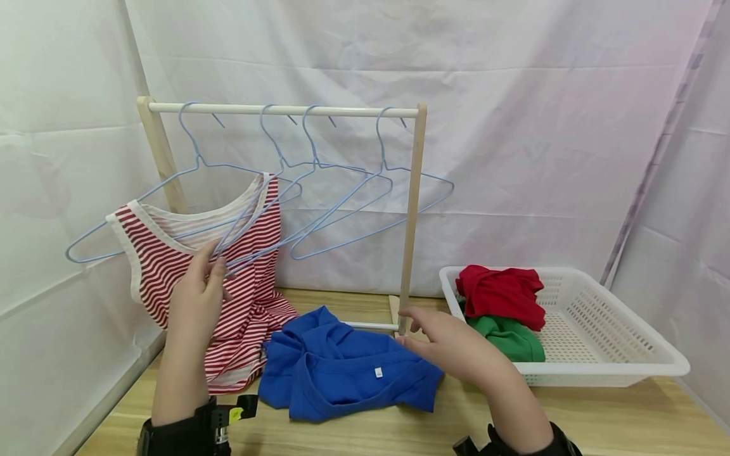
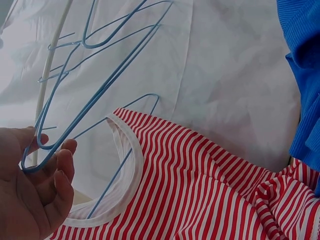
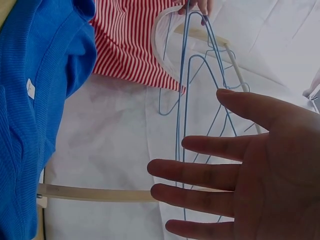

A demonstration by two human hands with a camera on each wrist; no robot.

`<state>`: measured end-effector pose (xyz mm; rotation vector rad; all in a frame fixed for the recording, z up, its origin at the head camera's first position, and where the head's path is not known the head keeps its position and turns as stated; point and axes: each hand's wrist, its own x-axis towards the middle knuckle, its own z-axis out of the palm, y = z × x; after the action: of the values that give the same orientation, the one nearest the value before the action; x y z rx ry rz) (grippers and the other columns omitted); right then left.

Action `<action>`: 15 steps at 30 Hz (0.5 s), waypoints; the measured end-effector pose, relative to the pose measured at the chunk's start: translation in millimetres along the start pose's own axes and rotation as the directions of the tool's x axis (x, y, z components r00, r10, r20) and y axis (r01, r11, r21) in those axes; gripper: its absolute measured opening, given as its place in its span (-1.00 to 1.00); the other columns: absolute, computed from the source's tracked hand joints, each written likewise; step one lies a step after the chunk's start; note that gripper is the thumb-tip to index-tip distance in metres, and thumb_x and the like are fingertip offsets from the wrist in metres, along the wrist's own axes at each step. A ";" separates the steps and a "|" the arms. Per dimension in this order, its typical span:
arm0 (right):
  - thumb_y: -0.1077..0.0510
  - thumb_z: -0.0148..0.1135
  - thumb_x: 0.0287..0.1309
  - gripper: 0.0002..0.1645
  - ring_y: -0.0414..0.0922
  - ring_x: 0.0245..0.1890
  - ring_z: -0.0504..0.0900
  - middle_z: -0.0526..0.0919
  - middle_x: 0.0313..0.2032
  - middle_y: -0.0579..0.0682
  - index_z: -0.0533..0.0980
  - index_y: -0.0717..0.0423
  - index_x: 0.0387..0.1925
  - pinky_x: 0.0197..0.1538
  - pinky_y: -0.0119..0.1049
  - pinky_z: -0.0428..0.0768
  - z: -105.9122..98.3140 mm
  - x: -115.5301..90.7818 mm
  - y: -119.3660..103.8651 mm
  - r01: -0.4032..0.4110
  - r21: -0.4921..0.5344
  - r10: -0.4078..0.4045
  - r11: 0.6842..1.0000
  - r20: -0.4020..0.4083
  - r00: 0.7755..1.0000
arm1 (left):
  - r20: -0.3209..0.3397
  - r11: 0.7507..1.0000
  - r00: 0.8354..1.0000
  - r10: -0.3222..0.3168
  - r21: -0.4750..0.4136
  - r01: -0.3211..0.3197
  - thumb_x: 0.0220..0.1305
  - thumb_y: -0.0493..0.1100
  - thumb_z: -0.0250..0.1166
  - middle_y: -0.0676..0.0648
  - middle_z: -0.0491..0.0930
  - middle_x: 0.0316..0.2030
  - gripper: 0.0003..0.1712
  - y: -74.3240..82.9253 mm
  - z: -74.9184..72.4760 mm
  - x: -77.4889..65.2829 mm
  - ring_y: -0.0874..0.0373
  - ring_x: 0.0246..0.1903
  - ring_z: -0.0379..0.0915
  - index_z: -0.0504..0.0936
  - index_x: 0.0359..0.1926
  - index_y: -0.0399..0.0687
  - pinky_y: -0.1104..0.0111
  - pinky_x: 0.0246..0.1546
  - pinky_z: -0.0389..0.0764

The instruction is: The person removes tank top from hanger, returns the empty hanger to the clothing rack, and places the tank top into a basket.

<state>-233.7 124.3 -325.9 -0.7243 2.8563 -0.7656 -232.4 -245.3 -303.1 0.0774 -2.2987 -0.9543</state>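
Basket [image 1: 604, 368] holds red cloth [image 1: 503, 294], green cloth [image 1: 510, 339]; left hand [image 1: 198, 290] pinches hangers [image 2: 104, 89].

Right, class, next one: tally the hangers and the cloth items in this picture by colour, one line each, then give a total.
Light blue hangers: 4
Red-and-white striped top: 1
Blue garment: 1
Red cloth: 1
Green cloth: 1
Total: 8

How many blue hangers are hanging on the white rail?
4 hangers: one near the left end of the rail, holding the striped top; two near the middle; one near the right end. None seems hidden.
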 end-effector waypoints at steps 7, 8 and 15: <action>-0.38 0.02 0.07 -0.32 -0.19 0.06 0.34 0.43 0.05 -0.16 0.27 -0.21 0.17 0.07 -0.03 0.40 -0.1 -0.9 -1.1 0.025 -0.059 -0.026 0.998 -0.028 0.999 | -0.013 0.993 0.993 -0.119 -0.015 0.118 0.31 0.21 -0.11 -0.10 0.54 -0.23 -0.45 -5.0 -5.1 1.3 0.07 -0.50 0.47 0.14 0.29 0.28 0.17 -0.45 0.37; -0.39 0.01 0.06 -0.31 -0.18 0.09 0.32 0.41 0.08 -0.16 0.27 -0.21 0.17 0.10 -0.02 0.38 -0.3 -1.2 -1.3 0.030 -0.069 -0.032 0.997 -0.033 0.999 | -0.027 0.991 0.991 -0.130 -0.018 0.129 0.30 0.20 -0.09 -0.08 0.54 -0.25 -0.45 -6.4 -6.2 1.7 0.08 -0.51 0.47 0.16 0.28 0.27 0.19 -0.46 0.36; -0.39 0.02 0.05 -0.28 -0.12 0.15 0.25 0.36 0.14 -0.11 0.26 -0.18 0.18 0.15 0.02 0.32 -0.1 -2.4 -2.1 0.041 -0.097 -0.045 0.994 -0.045 0.998 | -0.112 0.977 0.972 -0.206 -0.076 0.198 0.30 0.16 -0.07 -0.04 0.58 -0.31 -0.53 -13.2 -15.7 2.3 0.17 -0.51 0.49 0.29 0.20 0.22 0.38 -0.47 0.38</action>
<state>-230.7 123.9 -324.8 -0.7923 2.9464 -0.6633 -227.5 -265.3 -302.1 0.3381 -2.1779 -1.0953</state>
